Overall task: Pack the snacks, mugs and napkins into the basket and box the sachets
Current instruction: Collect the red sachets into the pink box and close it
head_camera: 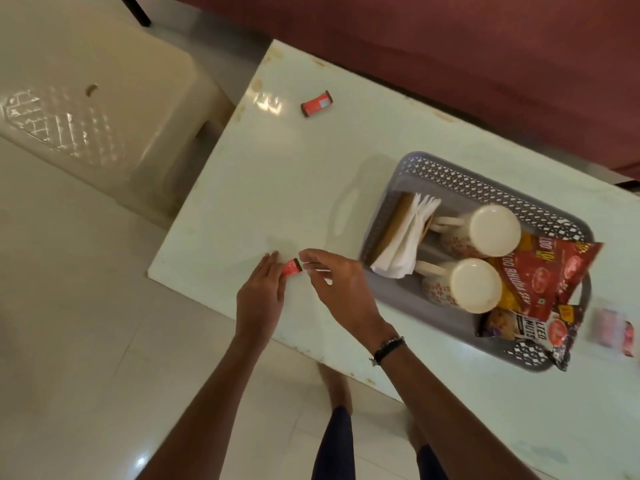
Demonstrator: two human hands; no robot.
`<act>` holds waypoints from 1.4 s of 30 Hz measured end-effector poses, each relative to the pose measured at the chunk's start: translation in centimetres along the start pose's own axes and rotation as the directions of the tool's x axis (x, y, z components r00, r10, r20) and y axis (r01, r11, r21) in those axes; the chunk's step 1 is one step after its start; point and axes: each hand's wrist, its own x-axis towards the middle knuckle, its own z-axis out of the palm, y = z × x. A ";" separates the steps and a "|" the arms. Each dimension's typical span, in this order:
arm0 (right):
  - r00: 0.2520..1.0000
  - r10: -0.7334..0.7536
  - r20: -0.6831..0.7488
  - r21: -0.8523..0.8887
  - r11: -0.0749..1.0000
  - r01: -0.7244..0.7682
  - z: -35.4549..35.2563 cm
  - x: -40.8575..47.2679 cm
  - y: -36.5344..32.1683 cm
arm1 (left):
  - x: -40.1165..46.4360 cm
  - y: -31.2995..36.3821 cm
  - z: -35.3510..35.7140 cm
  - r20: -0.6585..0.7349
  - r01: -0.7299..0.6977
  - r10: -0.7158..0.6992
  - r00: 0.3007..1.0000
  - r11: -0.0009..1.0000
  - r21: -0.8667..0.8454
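Note:
A small red sachet lies near the table's left front edge, between my two hands. My left hand lies flat with its fingertips against the sachet's left side. My right hand pinches at its right end with thumb and forefinger. A second red sachet lies alone at the far left of the table. The grey basket on the right holds white napkins, two upturned mugs and snack packets. A blurred pink box sits right of the basket.
The white table has its left edge close to my hands. A cream plastic chair stands to the left on the tiled floor. A maroon sofa runs behind the table. My legs show below the table edge.

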 end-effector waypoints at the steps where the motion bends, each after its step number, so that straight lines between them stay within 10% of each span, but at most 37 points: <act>1: 1.000 -0.011 -0.002 -0.005 1.000 0.011 0.2 0.5 0.0 | 0.4 0.2 -0.2 -0.015 0.018 -0.018 1.000 0.999 -0.027; 8: 0.993 -0.002 -0.120 -0.135 0.991 -0.014 0.5 8.4 0.0 | 9.6 2.1 -2.9 0.005 0.123 -0.127 0.992 0.953 -0.278; 22: 1.000 0.000 0.026 -0.789 0.614 0.020 0.1 27.1 0.8 | 18.3 1.3 -2.7 0.283 0.149 -0.142 0.949 0.989 -0.005; 36: 0.986 -0.166 0.020 -0.744 0.657 0.126 2.6 16.2 2.6 | 20.0 0.4 -3.4 0.291 0.122 -0.120 0.949 0.992 0.012; 42: 0.957 -0.038 -0.287 -0.217 0.976 -0.027 0.5 12.0 0.6 | 18.4 -0.2 -7.0 0.208 0.216 -0.168 0.964 0.948 -0.235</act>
